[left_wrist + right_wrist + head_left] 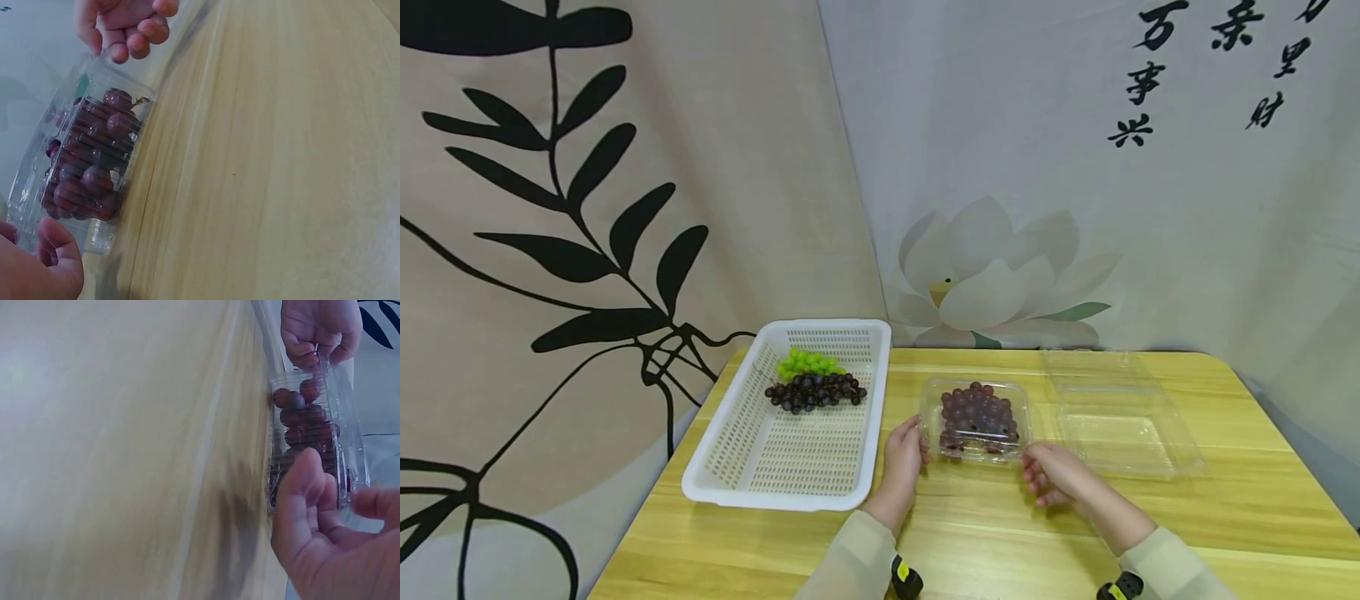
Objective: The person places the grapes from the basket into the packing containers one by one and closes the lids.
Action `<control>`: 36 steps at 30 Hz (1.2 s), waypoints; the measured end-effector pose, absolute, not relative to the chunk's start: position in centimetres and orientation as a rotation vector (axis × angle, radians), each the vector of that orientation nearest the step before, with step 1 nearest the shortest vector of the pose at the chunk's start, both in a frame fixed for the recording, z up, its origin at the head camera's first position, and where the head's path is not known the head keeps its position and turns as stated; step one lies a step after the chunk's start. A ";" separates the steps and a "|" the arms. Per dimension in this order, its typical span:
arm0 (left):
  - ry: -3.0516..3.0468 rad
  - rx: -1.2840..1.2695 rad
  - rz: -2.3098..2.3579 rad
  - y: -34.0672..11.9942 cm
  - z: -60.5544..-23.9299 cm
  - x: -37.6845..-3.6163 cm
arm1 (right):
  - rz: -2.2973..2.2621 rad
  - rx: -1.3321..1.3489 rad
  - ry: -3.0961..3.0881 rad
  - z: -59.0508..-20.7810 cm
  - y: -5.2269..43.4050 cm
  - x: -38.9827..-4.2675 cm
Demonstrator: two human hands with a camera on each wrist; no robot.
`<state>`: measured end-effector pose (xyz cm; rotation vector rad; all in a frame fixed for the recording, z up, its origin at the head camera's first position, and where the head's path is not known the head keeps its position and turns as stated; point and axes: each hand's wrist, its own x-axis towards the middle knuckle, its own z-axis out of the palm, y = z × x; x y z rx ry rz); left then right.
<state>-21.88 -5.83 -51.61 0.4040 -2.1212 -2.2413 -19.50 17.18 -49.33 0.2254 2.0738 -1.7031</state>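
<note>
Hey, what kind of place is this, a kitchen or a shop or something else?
Probably a staged tabletop setup rather than a real kitchen: printed cloth backdrops hang behind a bare wooden table, which holds only a white basket of grapes and two clear plastic boxes, one between both hands.

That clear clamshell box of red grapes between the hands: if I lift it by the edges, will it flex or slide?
The clear clamshell box looks thin-walled, so its rim will probably flex. The red grapes nearly fill it, so it is likely heavy for its size. Smooth plastic on the wooden table may slide easily.
</note>
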 end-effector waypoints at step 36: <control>-2.158 0.399 -2.217 -6.0 -51.4 -21.5 | -1.286 -0.102 2.654 -45.4 18.2 -22.4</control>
